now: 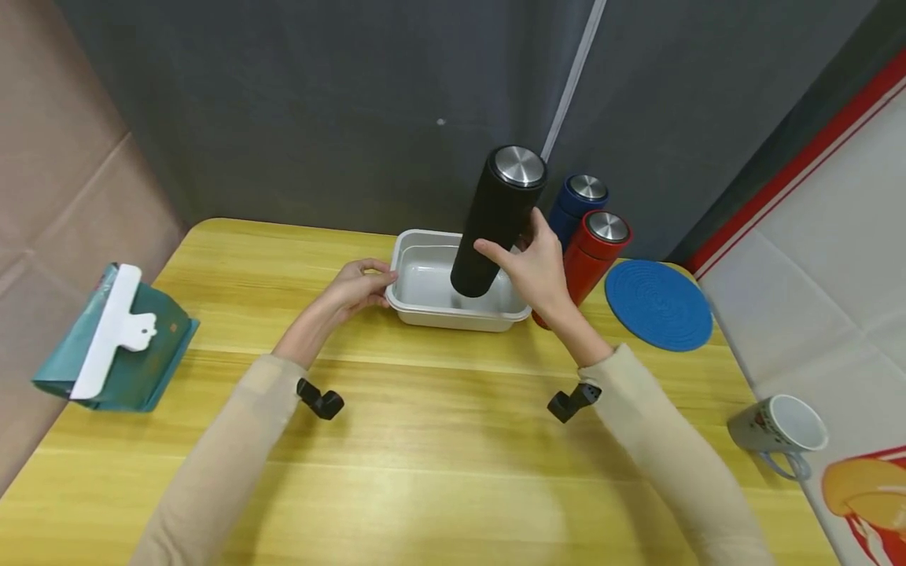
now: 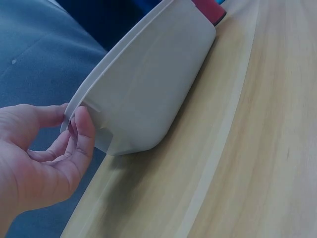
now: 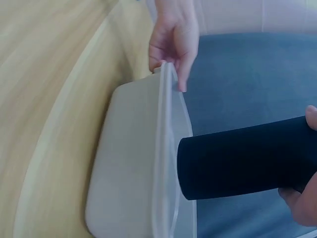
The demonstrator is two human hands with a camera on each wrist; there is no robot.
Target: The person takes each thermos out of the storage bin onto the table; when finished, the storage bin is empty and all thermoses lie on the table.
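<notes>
At the centre of the head view, the right hand (image 1: 539, 267) is gripping the black flask (image 1: 498, 222) with curled fingers, holding it tilted, its lower end above the white tray (image 1: 406, 259). The left hand (image 1: 356, 284) is pinching the tray's left rim between thumb and fingers. The red flask (image 1: 593, 253) and blue flask (image 1: 575, 203) are standing just right of the tray on the wooden table (image 1: 425, 440).

Yellow wood-grain counter (image 1: 439, 472). Dark grey fabric backdrop (image 1: 318, 102) behind it, brown cardboard wall (image 1: 49, 173) at left. White, red-edged banner (image 1: 835, 236) at right.
</notes>
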